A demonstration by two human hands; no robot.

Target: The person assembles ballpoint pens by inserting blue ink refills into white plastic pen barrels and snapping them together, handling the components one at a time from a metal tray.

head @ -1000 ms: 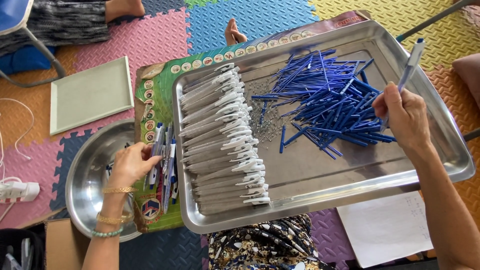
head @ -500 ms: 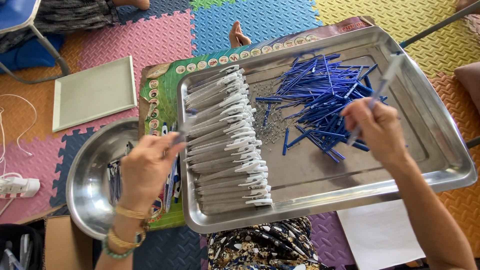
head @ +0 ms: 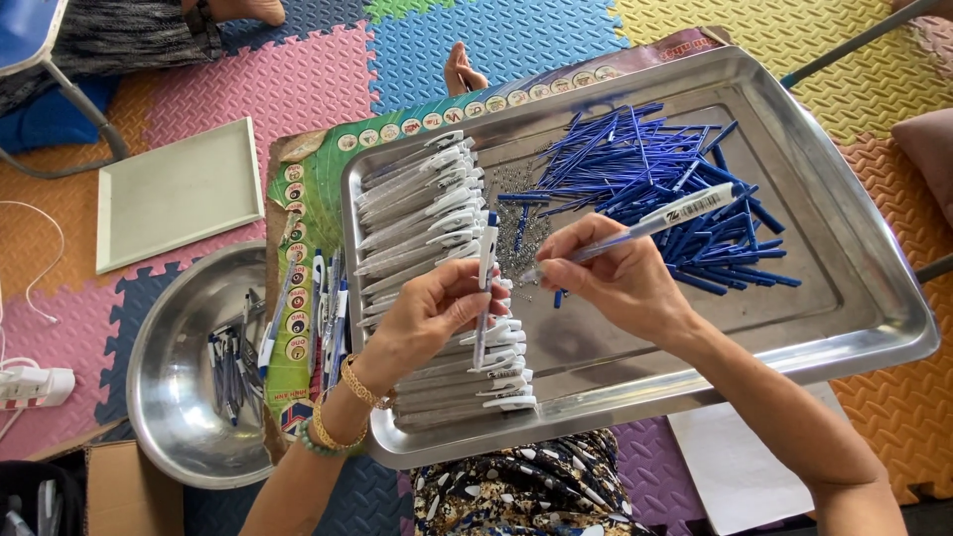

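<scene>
Head view, left hand (head: 429, 316) and right hand (head: 617, 280) now together, holding pen parts (head: 485, 288)

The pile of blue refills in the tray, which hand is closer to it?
Right. The right hand sits at the edge of the blue refills, holding a pen barrel over them. The left hand is farther off, over the row of white pens.

Bright daylight is falling on a floor of interlocking foam mats (head: 298, 79), pink, blue, yellow and orange, with a chair leg (head: 74, 99) standing upper left.
</scene>
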